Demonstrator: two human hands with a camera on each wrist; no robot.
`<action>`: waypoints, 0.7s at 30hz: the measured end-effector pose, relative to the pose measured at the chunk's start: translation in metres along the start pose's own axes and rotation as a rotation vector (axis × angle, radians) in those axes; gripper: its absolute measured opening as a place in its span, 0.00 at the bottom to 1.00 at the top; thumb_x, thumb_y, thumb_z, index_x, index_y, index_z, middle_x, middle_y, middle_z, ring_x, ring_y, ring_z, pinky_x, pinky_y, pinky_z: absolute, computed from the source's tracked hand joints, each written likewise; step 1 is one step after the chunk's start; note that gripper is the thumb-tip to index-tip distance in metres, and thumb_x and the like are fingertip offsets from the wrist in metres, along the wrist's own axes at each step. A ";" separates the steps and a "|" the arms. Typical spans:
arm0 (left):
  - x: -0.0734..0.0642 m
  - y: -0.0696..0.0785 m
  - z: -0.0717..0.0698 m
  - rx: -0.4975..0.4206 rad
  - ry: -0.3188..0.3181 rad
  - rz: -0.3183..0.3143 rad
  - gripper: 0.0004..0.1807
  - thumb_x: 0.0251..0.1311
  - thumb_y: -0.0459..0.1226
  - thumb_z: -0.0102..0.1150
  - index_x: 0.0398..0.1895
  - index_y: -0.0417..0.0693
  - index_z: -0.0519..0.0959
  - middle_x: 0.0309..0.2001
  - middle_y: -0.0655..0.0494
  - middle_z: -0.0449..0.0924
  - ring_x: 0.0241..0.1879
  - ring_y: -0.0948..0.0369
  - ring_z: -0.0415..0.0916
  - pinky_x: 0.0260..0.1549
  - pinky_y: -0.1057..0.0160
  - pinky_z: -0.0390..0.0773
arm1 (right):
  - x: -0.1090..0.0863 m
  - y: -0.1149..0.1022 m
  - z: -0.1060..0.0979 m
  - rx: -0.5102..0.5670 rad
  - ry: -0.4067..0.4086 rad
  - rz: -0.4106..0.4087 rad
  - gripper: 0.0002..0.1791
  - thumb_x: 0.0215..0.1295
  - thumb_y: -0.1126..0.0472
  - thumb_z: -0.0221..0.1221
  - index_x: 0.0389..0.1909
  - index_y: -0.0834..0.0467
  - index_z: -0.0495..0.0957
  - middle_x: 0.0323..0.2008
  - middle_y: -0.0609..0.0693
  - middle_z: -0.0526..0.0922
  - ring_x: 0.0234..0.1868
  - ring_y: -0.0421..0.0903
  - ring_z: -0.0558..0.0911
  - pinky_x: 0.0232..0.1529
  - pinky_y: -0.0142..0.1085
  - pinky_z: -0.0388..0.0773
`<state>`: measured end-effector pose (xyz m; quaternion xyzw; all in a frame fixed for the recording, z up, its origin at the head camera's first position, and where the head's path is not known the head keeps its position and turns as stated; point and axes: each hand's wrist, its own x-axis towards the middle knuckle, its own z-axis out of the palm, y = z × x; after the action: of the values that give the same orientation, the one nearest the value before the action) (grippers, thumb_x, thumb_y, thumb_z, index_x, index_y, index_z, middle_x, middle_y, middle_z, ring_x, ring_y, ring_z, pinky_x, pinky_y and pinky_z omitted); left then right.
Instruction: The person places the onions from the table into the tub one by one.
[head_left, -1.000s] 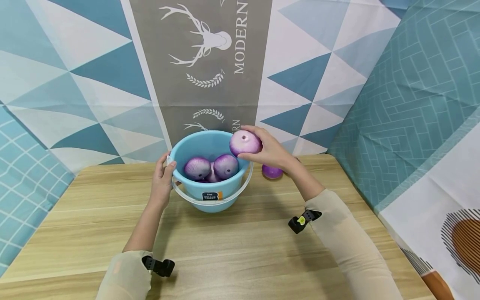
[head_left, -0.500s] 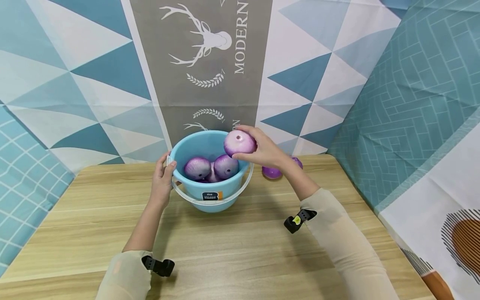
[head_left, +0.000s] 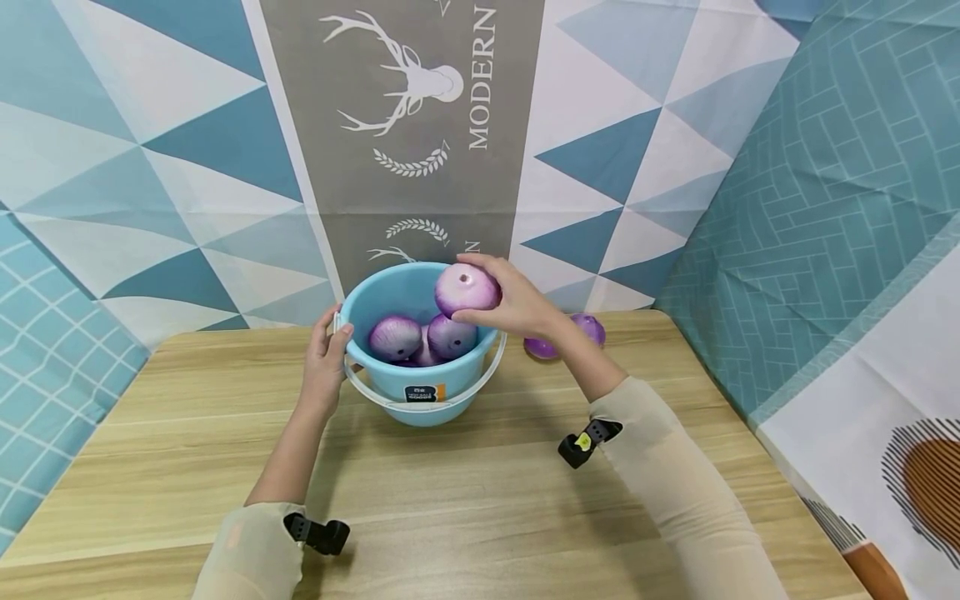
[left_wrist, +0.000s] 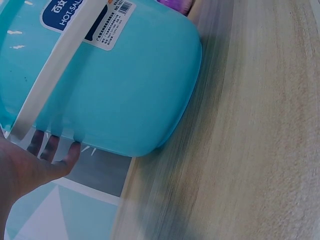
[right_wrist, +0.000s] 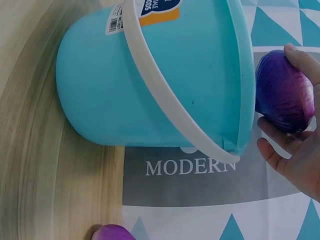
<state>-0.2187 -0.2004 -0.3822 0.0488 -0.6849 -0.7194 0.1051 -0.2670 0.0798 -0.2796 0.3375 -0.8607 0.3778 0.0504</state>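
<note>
A light blue bucket (head_left: 420,383) stands upright on the wooden table, its white handle (head_left: 423,407) hanging down in front. Inside lie several purple onions (head_left: 395,338). My left hand (head_left: 325,367) grips the bucket's left rim, thumb over the edge, and in the left wrist view its fingers (left_wrist: 72,156) lie against the outer wall. Between thumb and fingers my right hand (head_left: 513,298) holds a purple onion (head_left: 467,289) above the bucket's right rim. In the right wrist view that held onion (right_wrist: 285,92) appears right at the bucket's mouth.
More purple onions (head_left: 588,328) sit on the table (head_left: 480,508) to the right of the bucket, partly behind my right forearm. A patterned cloth wall (head_left: 592,125) rises directly behind the table, and a teal cloth (head_left: 817,192) borders its right side.
My right hand has moved left with the onion, bringing it further over the bucket's opening. More of the onions on the table now shows. My left hand and the bucket have stayed put.
</note>
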 end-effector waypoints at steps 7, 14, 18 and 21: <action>0.000 0.000 0.000 -0.002 0.007 0.004 0.29 0.66 0.48 0.45 0.70 0.62 0.56 0.56 0.56 0.64 0.50 0.61 0.68 0.33 0.74 0.79 | 0.002 -0.004 0.003 0.011 -0.007 -0.008 0.43 0.49 0.51 0.69 0.67 0.50 0.62 0.61 0.52 0.68 0.58 0.47 0.70 0.57 0.43 0.74; -0.001 0.000 0.000 -0.006 0.007 0.001 0.29 0.67 0.48 0.45 0.70 0.61 0.56 0.54 0.59 0.65 0.50 0.62 0.69 0.37 0.69 0.80 | 0.004 -0.005 0.006 0.029 -0.019 0.005 0.43 0.49 0.49 0.69 0.67 0.48 0.61 0.62 0.50 0.67 0.59 0.46 0.69 0.58 0.41 0.73; -0.001 0.000 0.000 -0.005 0.010 -0.004 0.29 0.67 0.47 0.45 0.70 0.61 0.56 0.52 0.59 0.65 0.49 0.62 0.69 0.41 0.65 0.80 | 0.005 -0.006 0.008 0.020 -0.022 0.004 0.43 0.49 0.48 0.69 0.67 0.48 0.61 0.61 0.50 0.67 0.58 0.45 0.69 0.57 0.42 0.74; -0.001 0.000 0.000 -0.001 0.010 -0.004 0.29 0.67 0.48 0.45 0.70 0.62 0.56 0.51 0.59 0.65 0.49 0.62 0.69 0.48 0.56 0.79 | 0.006 -0.006 0.009 0.014 -0.026 -0.001 0.43 0.49 0.48 0.69 0.67 0.47 0.61 0.59 0.50 0.69 0.57 0.45 0.69 0.56 0.42 0.74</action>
<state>-0.2181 -0.1998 -0.3823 0.0539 -0.6839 -0.7196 0.1071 -0.2665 0.0672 -0.2798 0.3431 -0.8585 0.3793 0.0370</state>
